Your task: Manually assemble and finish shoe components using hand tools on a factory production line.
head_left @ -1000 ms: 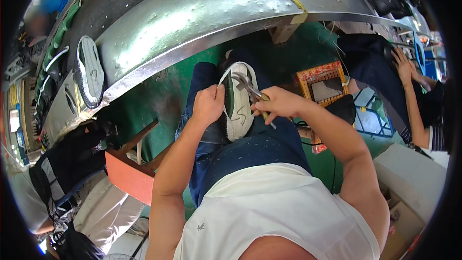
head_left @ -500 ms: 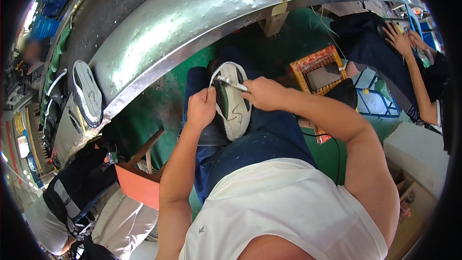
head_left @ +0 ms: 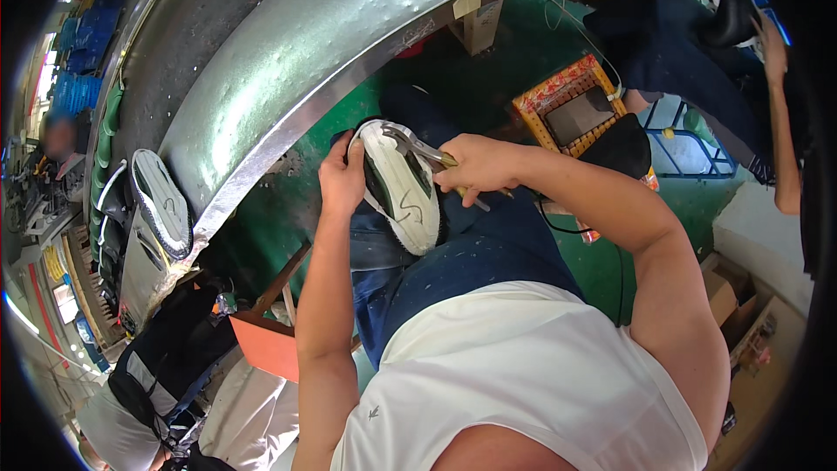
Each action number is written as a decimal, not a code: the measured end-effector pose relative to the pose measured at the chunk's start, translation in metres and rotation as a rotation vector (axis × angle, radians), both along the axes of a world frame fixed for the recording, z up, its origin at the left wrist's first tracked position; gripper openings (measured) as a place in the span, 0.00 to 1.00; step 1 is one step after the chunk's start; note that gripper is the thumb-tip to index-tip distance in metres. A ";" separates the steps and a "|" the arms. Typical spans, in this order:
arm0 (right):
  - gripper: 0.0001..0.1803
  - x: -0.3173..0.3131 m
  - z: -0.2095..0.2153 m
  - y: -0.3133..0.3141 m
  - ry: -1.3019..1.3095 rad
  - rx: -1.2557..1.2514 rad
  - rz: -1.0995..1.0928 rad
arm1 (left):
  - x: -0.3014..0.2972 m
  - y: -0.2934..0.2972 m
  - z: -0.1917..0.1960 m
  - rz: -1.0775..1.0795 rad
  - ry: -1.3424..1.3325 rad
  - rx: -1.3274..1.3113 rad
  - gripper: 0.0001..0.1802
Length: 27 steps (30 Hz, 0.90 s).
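Observation:
An upturned shoe upper [head_left: 403, 196] with a pale underside and a dark squiggle near its end rests on my lap. My left hand [head_left: 342, 181] is closed on its left edge near the far end, thumb on the rim and fingers out of sight beneath. My right hand [head_left: 475, 164] grips metal pincers [head_left: 421, 146] from the right, handles partly hidden in the fist. The pincers' curved jaws lie over the far end of the shoe; whether they bite the edge I cannot tell.
A dented metal bench [head_left: 261, 61] curves across the far side. Another upturned shoe [head_left: 162, 205] lies at its left end, beside dark shoes [head_left: 109, 192]. At right are a woven stool [head_left: 571, 109], a blue metal frame [head_left: 689, 144] and a co-worker's arm [head_left: 779, 122]. An orange panel [head_left: 266, 349] stands lower left.
My left hand has shifted left and a little farther away along the shoe's edge. The pincers have turned, their jaws now at the far end. The whole view has swung slightly.

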State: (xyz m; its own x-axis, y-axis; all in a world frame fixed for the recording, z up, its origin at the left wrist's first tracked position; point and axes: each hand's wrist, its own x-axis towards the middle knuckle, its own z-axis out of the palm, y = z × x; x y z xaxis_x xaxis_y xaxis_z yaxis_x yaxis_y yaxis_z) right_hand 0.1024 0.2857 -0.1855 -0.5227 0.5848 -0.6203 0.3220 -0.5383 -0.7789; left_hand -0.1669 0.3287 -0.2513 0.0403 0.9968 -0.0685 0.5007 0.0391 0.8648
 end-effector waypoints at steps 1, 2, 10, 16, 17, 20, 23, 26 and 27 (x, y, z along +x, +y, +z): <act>0.15 0.002 -0.001 0.002 -0.001 0.000 -0.002 | 0.003 0.004 0.004 -0.048 0.134 0.007 0.24; 0.14 -0.001 0.002 0.005 0.024 -0.084 -0.009 | 0.005 0.006 0.011 -0.094 0.272 0.014 0.24; 0.12 -0.021 -0.021 0.003 0.220 -0.254 -0.182 | 0.025 -0.001 0.037 -0.118 0.442 0.017 0.19; 0.12 -0.009 -0.016 0.004 0.208 -0.240 -0.128 | 0.022 -0.004 0.039 -0.171 0.428 0.062 0.18; 0.12 -0.009 -0.015 0.005 0.241 -0.253 -0.132 | 0.018 -0.002 0.036 -0.180 0.376 0.068 0.18; 0.12 -0.015 -0.015 -0.003 0.256 -0.238 -0.148 | 0.009 -0.001 0.028 -0.185 0.273 0.051 0.19; 0.12 -0.015 -0.012 -0.002 0.240 -0.224 -0.154 | 0.000 0.008 0.015 -0.186 0.123 -0.023 0.20; 0.13 -0.013 -0.011 0.000 0.215 -0.212 -0.132 | -0.005 0.006 0.011 -0.177 -0.031 -0.123 0.22; 0.13 -0.011 -0.012 0.001 0.188 -0.184 -0.114 | -0.004 0.004 0.013 -0.162 -0.086 -0.172 0.24</act>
State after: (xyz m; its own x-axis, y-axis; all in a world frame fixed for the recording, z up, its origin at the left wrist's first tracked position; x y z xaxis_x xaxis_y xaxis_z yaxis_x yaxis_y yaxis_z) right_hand 0.0913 0.2866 -0.1971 -0.5761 0.5328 -0.6198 0.1101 -0.7008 -0.7048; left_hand -0.1705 0.3326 -0.2384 0.2112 0.9510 -0.2256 0.4368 0.1147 0.8922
